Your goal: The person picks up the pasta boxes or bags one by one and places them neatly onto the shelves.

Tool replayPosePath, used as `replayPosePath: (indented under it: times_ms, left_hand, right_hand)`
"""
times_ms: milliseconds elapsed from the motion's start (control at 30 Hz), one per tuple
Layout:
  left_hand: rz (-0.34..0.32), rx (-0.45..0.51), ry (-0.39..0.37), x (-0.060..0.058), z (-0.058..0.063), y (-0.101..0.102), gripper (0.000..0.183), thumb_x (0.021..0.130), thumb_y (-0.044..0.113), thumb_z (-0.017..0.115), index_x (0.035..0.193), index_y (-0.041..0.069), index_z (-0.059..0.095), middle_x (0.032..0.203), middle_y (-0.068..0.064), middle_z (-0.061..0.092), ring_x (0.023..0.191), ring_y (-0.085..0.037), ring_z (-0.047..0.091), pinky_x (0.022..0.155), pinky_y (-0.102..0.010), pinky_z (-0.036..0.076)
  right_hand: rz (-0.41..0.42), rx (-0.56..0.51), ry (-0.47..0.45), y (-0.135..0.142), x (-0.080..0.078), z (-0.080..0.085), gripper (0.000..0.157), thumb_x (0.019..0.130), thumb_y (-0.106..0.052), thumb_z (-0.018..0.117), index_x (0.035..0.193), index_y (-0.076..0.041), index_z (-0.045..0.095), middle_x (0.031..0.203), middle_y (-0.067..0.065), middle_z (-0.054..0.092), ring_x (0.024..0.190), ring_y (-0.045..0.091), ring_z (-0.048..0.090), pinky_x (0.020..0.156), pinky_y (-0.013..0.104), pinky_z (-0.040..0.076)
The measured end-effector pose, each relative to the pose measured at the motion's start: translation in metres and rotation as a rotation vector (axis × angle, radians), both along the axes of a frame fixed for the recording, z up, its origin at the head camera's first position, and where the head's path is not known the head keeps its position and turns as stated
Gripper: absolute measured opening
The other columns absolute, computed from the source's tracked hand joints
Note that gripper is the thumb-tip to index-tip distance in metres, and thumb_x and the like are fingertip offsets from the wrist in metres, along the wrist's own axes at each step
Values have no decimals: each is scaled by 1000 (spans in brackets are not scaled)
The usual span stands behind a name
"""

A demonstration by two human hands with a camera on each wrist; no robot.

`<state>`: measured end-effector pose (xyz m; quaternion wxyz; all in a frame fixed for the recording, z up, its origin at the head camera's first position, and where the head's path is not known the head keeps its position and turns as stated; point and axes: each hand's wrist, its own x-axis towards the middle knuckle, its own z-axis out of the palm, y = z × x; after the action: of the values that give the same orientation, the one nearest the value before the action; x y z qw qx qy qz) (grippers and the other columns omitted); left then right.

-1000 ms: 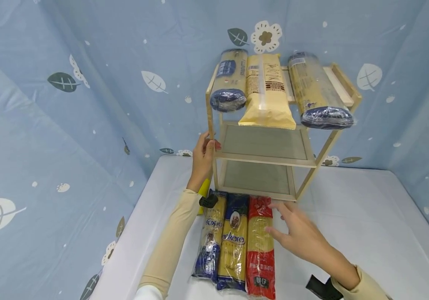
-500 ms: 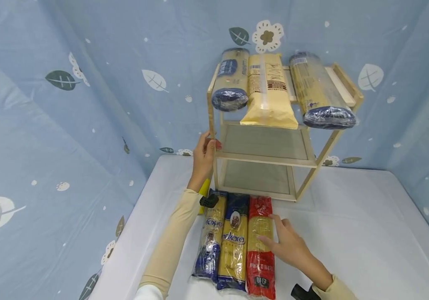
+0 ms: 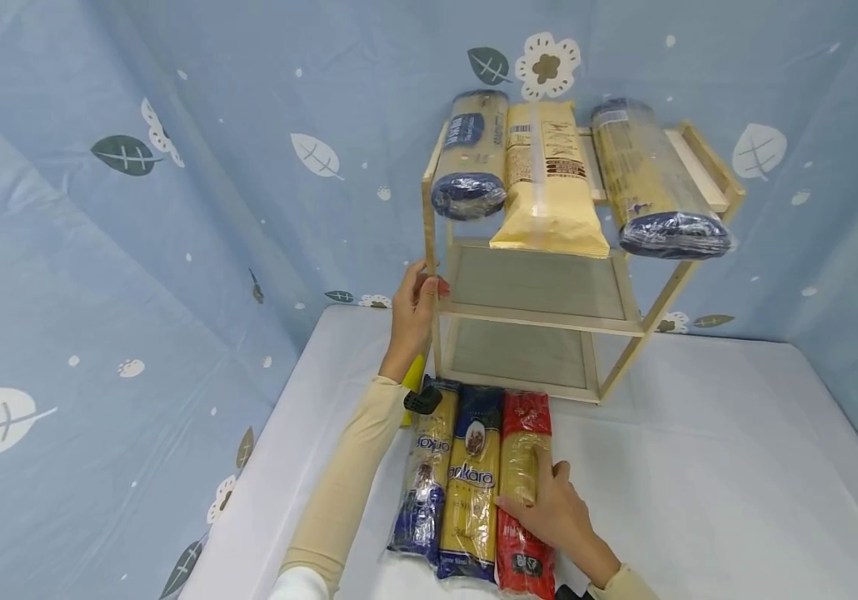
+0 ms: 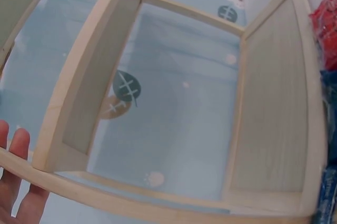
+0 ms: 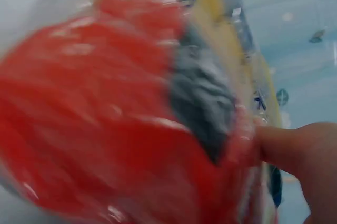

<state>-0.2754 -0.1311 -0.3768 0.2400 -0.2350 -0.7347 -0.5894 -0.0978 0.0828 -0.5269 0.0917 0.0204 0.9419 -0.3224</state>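
Note:
My left hand grips the left front post of a wooden shelf rack; the left wrist view has its fingertips behind the wooden rail. A red pasta packet lies on the table, rightmost in a row of three. Over its middle is my right hand, thumb at the packet's left edge and fingers along its right side, holding it. In the right wrist view the thumb presses the red wrapper. Beside it lie a blue-and-yellow pasta packet and a similar pasta packet.
Two blue-ended pasta packets and a cream-coloured bag rest on the rack's top, jutting over its front. Something yellow stands by the rack's left foot. A patterned blue curtain surrounds the white table.
My right hand has come down and toward me, from beside the red pasta packet's upper part to its middle, and now holds it. My left hand stays on the rack's post.

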Motion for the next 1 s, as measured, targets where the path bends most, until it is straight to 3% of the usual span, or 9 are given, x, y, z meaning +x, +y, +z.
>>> replayPosePath:
  times_ms: [100,333,533,767,1000]
  left_hand:
    - [8,-2,-6,0,2,2,31,100,-2,39,130,-7,46,94,-26,61,86,-37,61,84,-44,48]
    - [17,27,-27,0,2,1,31,101,1,38,130,-8,46,95,-26,61,87,-38,61,86,-43,47]
    - [-9,36,-33,-2,-1,3,31,102,4,38,129,-6,48,95,-28,60,87,-38,61,87,-44,47]
    - [-14,44,-30,-2,-1,3,30,102,3,39,129,-6,48,94,-28,60,87,-39,61,87,-44,47]
    - [-26,60,-26,-2,-1,3,30,101,2,39,128,-8,48,94,-30,60,86,-40,61,87,-45,47]
  right_hand:
    - [-32,6,24,-2,4,-9,109,69,-64,73,146,-5,23,108,33,42,59,23,51,42,32,41]
    - [-42,-33,46,0,1,-11,104,70,-54,77,145,-4,26,99,33,45,50,24,50,37,30,41]
    - [-48,-84,10,7,1,-9,98,71,-49,78,144,-6,28,98,29,47,60,28,54,42,33,47]
    - [-48,-162,82,14,7,-12,88,75,-40,78,142,-4,33,95,19,51,72,25,56,53,36,51]
    - [-67,-240,120,16,9,-12,83,78,-22,78,143,1,33,115,23,55,91,28,57,69,42,51]
